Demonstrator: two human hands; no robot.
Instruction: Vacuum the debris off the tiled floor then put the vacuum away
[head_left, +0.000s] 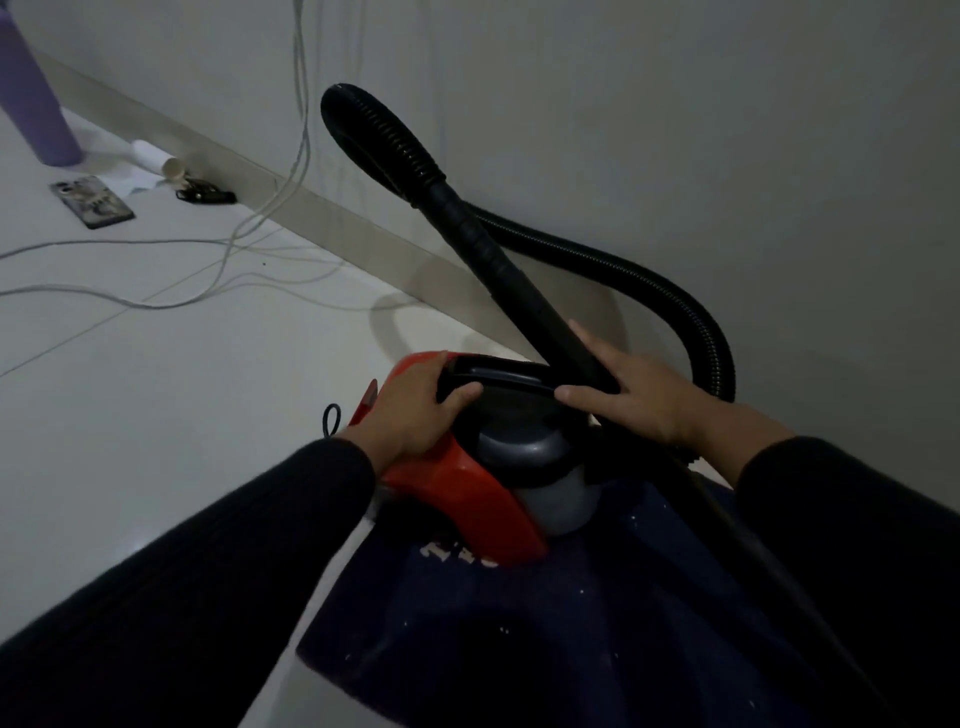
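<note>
Head view — vacuum held at the wall, pale tile all round

Dim room. Pale tiled floor (156, 415) fills the left half, thin grout lines running across it; a grey wall (675, 130) rises on the right behind a light skirting strip (332, 218).

Red and grey vacuum (498, 467) sits at near centre, close to the wall, its lower part resting on a dark blue mat (571, 623) flecked with pale specks. Left hand (410, 410) curls over the red body, fingers wrapped at the black carry handle (493, 376). Right hand (628, 395) lies on the black rigid tube (498, 260), fingers fairly straight and spread along it — thumb side not visible. Ribbed black hose (675, 306) loops up against the wall and back down behind the right hand.

Far left: white cables (218, 260) trailing over the tile, a phone (92, 202) lying flat, a purple cylinder (31, 93), a white roll (156, 158), and a small dark object (205, 195) beside the skirting.
</note>
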